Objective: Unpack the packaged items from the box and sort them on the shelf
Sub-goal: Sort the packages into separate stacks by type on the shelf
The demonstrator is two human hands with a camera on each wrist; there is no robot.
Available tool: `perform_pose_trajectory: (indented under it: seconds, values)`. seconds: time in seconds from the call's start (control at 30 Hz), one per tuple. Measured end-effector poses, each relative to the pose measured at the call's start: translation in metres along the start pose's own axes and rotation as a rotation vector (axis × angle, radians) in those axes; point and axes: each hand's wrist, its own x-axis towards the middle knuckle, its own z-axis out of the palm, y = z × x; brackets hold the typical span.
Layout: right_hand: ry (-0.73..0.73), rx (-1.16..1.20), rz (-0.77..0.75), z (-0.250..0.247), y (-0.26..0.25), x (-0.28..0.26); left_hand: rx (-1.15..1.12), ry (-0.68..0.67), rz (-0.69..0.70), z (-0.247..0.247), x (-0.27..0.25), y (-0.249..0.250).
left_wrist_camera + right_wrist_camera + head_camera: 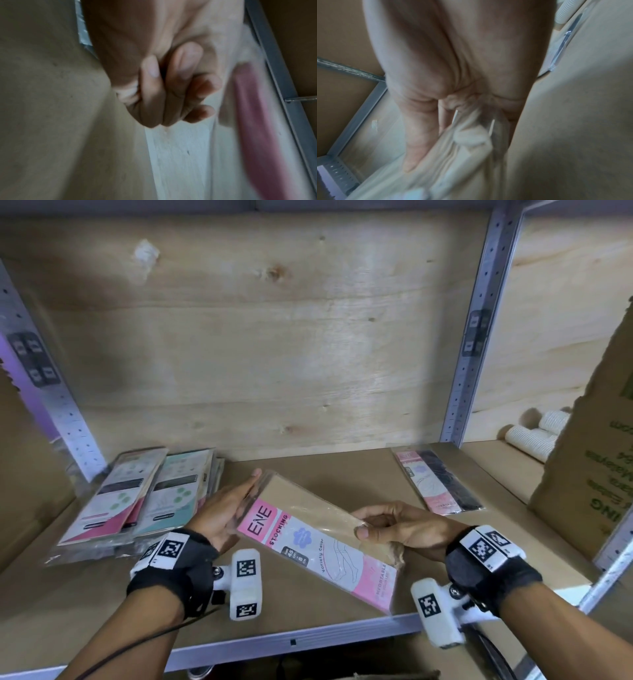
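I hold a flat stocking package point(308, 546), pink and white with beige hosiery under clear plastic, slantwise over the shelf board point(346, 474). My left hand point(226, 508) grips its upper left edge, one finger stretched along that edge. In the blurred left wrist view the other fingers point(171, 94) are curled beside the pink package point(248, 121). My right hand point(387, 525) pinches the package's right edge, thumb on top. The right wrist view shows that hand point(453, 67) closed on the crinkled plastic package point(462, 155).
A stack of similar flat packages point(137, 501) lies at the shelf's left. One pink-and-black stocking package point(438, 481) lies at the back right. A tall cardboard box point(589, 474) stands to the right, white rolls point(534, 433) behind it. Metal uprights point(472, 354) frame the bay.
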Motion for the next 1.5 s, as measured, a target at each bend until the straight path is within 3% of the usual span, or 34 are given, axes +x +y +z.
perform_pose_trajectory:
  seconds: [0.2,0.37,0.43,0.5,0.7,0.77,0.9,1.23,1.37,1.5]
  values:
    - [0.206,-0.015,0.03,-0.007,0.005,-0.001,-0.275,0.071,-0.063,-0.003,0.004,-0.013]
    - [0.363,0.277,-0.063,0.002,0.001,0.01,-0.164,-0.148,-0.124,0.034,-0.005,-0.006]
    - [0.356,0.324,-0.091,0.013,0.001,0.015,-0.116,-0.217,-0.068,0.055,-0.01,-0.007]
    - [0.332,0.362,-0.1,0.023,0.001,0.02,-0.101,-0.198,0.02,0.066,-0.012,-0.009]
    - [0.256,0.474,-0.053,0.027,0.0,0.023,-0.205,0.098,0.137,0.053,0.002,-0.008]
    - [0.211,0.519,-0.069,0.023,0.0,0.021,-0.235,0.133,0.138,0.047,0.005,-0.008]
    - [0.165,0.526,-0.1,0.016,0.002,0.019,-0.296,0.147,0.115,0.038,0.007,-0.007]
    - [0.315,0.298,-0.14,0.027,0.004,0.025,-0.313,0.004,0.08,0.04,0.007,-0.009]
    - [0.229,0.541,-0.118,0.029,0.001,0.027,-0.167,0.055,0.131,0.044,0.008,-0.014]
    - [0.25,0.709,0.027,0.023,-0.005,0.028,-0.01,0.097,0.183,0.05,0.01,-0.015]
